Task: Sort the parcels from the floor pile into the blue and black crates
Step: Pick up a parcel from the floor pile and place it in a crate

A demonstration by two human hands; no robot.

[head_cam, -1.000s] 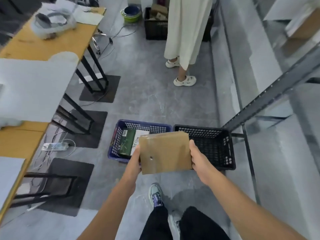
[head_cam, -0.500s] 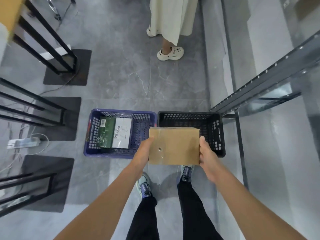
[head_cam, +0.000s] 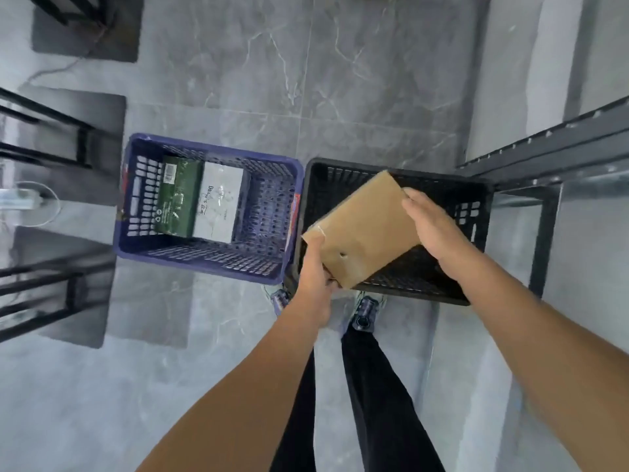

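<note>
Cardboard parcel (head_cam: 366, 229) angles near-left to far-right over black crate (head_cam: 473, 216).

The floor (head_cam: 238, 80) is grey marbled tile. Two plastic crates stand on it side by side and touching: the blue crate (head_cam: 207, 264) on the left and the black crate (head_cam: 474, 212) on the right. Just near of them, the person's two shoes (head_cam: 366, 308) are planted on the tiles. Along the left side lie dark square mats (head_cam: 85, 39) with black table legs (head_cam: 78, 148) on them. At the right, beside the black crate, stands a dark metal rack post (head_cam: 544, 240).
</note>
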